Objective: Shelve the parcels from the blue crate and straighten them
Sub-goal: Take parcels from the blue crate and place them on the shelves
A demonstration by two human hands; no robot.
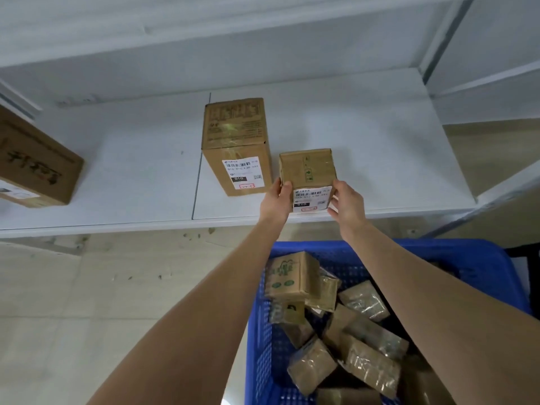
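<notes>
A small cardboard parcel (306, 171) with a white label stands near the front edge of the white shelf (131, 171). My left hand (276, 200) grips its left side, thumb on the front corner. My right hand (347, 203) holds its right side, fingers curled round the lower corner. A taller labelled parcel (236, 144) stands just to its left, apart from it. Below, the blue crate (467, 264) holds several brown parcels (295, 276), partly hidden by my forearms.
A larger brown box (35, 165) lies tilted at the shelf's far left. Another shelf board runs above, and a grey upright post (447, 33) stands at the right. Pale tiled floor (87, 302) lies left of the crate.
</notes>
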